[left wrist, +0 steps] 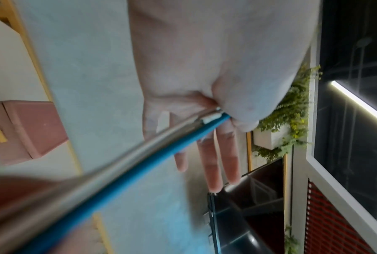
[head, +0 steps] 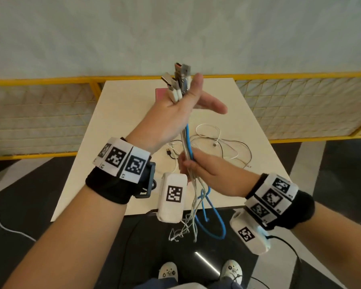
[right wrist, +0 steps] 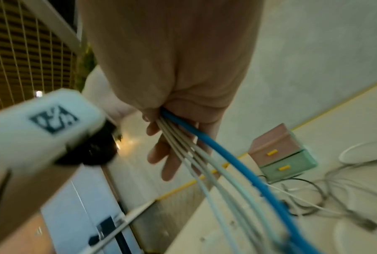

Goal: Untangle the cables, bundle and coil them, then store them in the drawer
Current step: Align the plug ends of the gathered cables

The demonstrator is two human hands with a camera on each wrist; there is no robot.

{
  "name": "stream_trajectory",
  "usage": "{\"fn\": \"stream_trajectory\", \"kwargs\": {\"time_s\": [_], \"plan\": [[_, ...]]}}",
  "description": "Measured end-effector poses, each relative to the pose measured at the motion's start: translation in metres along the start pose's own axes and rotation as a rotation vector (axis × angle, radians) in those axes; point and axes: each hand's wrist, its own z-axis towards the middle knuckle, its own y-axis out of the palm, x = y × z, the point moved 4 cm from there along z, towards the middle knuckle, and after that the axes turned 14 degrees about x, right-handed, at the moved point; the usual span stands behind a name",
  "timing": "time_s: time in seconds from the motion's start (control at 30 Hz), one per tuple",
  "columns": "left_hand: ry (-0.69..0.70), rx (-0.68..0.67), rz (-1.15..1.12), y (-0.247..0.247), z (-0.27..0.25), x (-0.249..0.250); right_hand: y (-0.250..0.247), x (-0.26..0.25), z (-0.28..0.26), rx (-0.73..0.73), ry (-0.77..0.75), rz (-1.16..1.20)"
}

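The left hand (head: 175, 113) holds a bunch of cables (head: 187, 140) up in the air over the table (head: 117, 113), near its front edge. Its thumb pinches the plug ends against the palm, while the other fingers (left wrist: 213, 165) stick out straight. The right hand (head: 204, 167) sits lower down with its fingers and thumb wrapped around the same bunch, so both hands are clamped on it. The plugs (head: 178, 80) point up and away from the person, and the bunch runs long and nearly straight from the top hand down to the bottom hand. Below that, the tails hang loose past the table edge, with the blue cable (head: 212, 224) making a big loop. To do this step well, I think the top hand should keep the plugs lined up and tight, and the lower hand should slide down slowly so the strands lie side by side (a fast pull could make a knot in the thin white tails). Then the bunch can be wound into a ring. More loose cables (head: 221, 147) lie on the table and are not yet gathered. The little pink and green drawer box (right wrist: 280, 153) waits at the far side, with both drawers closed.
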Motion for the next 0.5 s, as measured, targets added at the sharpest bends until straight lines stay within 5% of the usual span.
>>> {"fn": "stream_trajectory", "kwargs": {"time_s": [0.37, 0.5], "plan": [[-0.013, 0.061, -0.008, -0.009, -0.01, -0.001, -0.007, 0.054, -0.014, -0.112, 0.192, -0.438], [-0.019, -0.014, 0.068, 0.001, -0.013, -0.003, -0.013, 0.036, -0.012, -0.007, 0.13, -0.36]]}}
